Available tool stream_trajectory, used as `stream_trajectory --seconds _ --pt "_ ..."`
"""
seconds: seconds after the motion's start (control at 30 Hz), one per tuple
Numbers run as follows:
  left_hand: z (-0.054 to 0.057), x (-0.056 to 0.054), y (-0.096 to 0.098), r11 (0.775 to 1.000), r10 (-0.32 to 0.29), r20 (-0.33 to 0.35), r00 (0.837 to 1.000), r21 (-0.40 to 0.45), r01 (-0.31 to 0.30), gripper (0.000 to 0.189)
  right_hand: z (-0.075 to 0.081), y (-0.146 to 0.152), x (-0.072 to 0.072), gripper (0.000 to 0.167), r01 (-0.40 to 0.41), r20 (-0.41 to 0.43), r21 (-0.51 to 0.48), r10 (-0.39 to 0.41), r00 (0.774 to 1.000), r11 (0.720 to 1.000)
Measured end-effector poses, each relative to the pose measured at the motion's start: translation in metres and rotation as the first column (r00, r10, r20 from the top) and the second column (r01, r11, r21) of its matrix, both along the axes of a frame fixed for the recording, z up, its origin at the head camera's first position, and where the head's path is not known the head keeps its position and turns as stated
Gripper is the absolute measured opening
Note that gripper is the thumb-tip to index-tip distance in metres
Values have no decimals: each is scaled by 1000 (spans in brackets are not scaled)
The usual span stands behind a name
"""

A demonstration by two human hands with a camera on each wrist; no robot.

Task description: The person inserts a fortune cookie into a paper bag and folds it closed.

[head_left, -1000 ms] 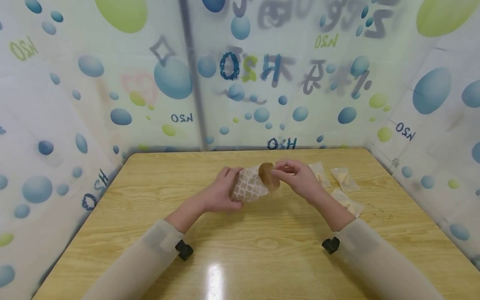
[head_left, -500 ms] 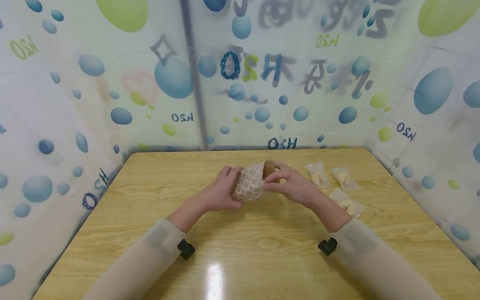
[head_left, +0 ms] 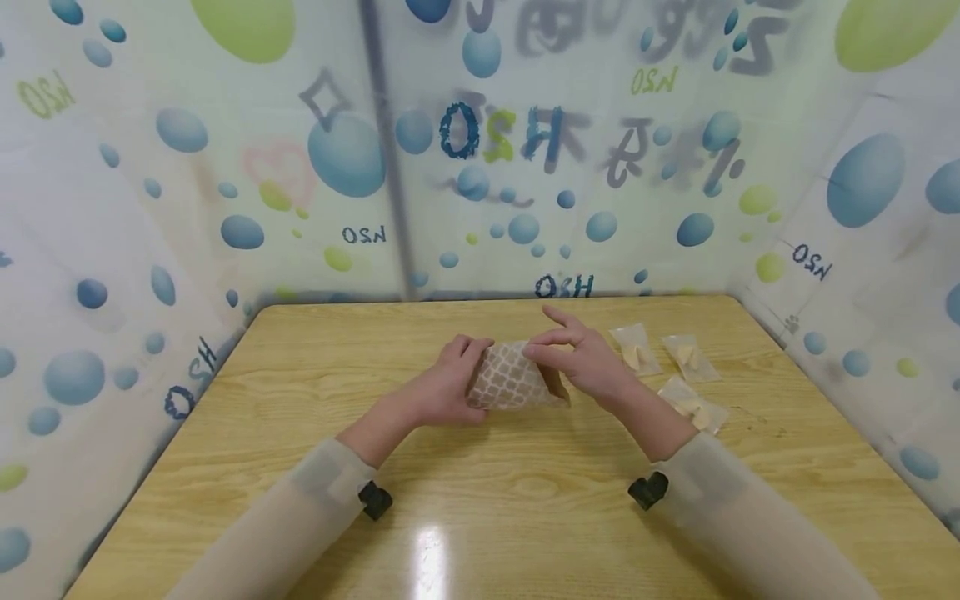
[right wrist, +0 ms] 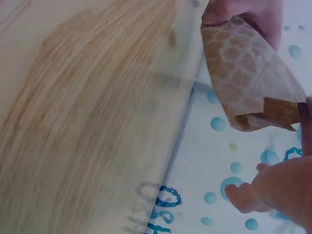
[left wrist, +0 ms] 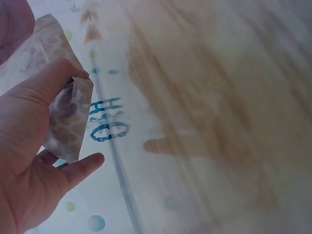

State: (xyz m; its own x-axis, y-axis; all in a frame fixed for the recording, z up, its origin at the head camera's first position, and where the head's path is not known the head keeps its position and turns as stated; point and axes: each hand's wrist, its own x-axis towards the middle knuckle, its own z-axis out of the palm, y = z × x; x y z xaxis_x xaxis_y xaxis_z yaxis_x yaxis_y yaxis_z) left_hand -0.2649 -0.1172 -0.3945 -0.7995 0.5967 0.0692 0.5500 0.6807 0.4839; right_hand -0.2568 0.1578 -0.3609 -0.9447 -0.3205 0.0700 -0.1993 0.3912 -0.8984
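A brown paper bag (head_left: pixel 510 377) with a white lattice pattern is held above the table, its open end facing right. My left hand (head_left: pixel 450 385) grips the bag's left end, with the thumb on the near side; in the left wrist view the paper bag (left wrist: pixel 68 112) is creased under the thumb. My right hand (head_left: pixel 581 358) pinches the upper edge of the mouth between thumb and index finger, its other fingers raised. In the right wrist view the paper bag (right wrist: pixel 243 68) shows a strip of plain brown inner paper (right wrist: pixel 280 111) at the mouth. What lies deeper inside is hidden.
Three small clear packets (head_left: pixel 636 350) with pale yellowish pieces inside lie on the wooden table (head_left: pixel 480 500), right of and beyond the right hand. A printed sheet wall (head_left: pixel 480 208) with blue and green dots borders the table at the back and sides.
The right hand has moved left from the bag's brown mouth edge to pinch its upper rim. The mouth has swung down and turned, so less brown inner paper shows. The left hand keeps its grip.
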Motion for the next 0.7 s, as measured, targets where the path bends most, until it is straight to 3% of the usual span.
stream_trajectory --seconds 0.23,0.43,0.7 --pt "2 -2 -10 996 44 40 998 77 -47 110 -4 11 -1 30 -14 -8 71 14 1000 997" --pt "5 -3 -12 994 -2 20 1000 109 0 101 -8 20 -4 31 20 9 177 -22 1000 984" --pt "9 -3 -12 992 2 16 1000 123 -4 99 -8 45 -4 35 -44 23 134 42 999 990"
